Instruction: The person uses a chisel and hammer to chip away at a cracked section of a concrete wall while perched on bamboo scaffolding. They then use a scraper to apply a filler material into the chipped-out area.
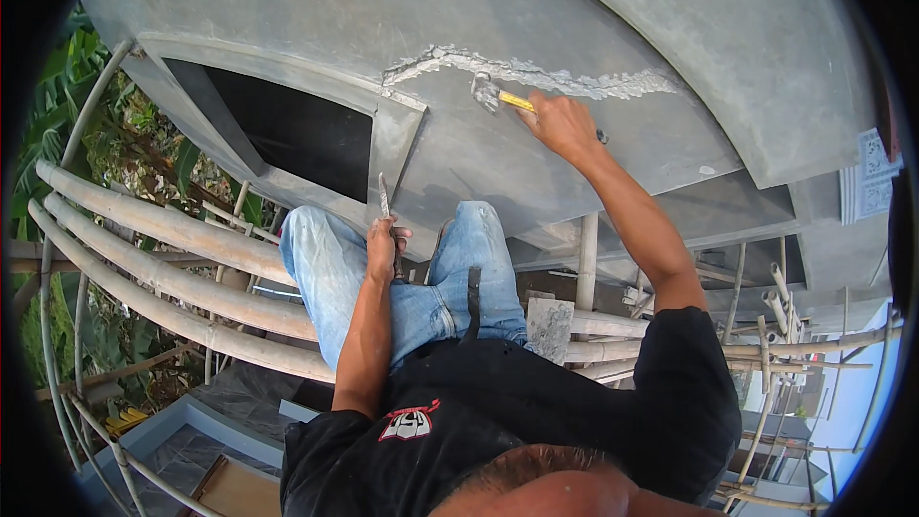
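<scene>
A jagged, chipped pale crack [598, 84] runs across the grey plastered wall [661, 14] beside a window opening [273, 129]. My right hand [560, 124] grips a hammer [512, 100] with a yellow handle, its steel head lying just below the crack in the view. My left hand [383, 251] is closed on a slim metal chisel [384, 196], which points up toward the window frame, lower than the hammer and apart from it. My knees in faded jeans are bent beneath both hands.
Bamboo poles [168, 280] form scaffolding under and around me. A grey speckled board [548, 330] rests by my right hip. Banana leaves [43, 86] are at the left. A tiled floor [206, 436] with blue edging lies far below, and more scaffolding [761, 354] stretches to the right.
</scene>
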`<control>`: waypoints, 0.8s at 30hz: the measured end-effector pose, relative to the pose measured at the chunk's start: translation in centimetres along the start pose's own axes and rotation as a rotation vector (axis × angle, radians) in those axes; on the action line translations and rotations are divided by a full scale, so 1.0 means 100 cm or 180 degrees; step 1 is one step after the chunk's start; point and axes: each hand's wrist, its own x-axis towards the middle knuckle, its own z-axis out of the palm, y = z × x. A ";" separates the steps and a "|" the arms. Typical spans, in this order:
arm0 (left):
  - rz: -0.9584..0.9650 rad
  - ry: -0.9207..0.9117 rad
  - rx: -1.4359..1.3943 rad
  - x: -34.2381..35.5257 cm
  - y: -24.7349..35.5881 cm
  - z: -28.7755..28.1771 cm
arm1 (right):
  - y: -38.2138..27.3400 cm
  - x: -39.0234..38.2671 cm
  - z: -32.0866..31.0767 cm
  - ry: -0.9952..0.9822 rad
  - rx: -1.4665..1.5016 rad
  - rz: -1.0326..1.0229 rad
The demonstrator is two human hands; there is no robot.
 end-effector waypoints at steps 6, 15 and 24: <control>0.0200 -0.0159 0.0142 0.001 0.000 -0.004 | 0.005 0.006 -0.001 0.0101 0.0038 0.0276; 0.0107 -0.0120 0.0170 0.008 -0.003 -0.003 | 0.000 0.018 0.011 0.0333 0.0111 0.0183; 0.0048 -0.0127 0.0008 0.007 -0.004 -0.002 | 0.016 -0.009 0.004 0.0430 0.0281 -0.0165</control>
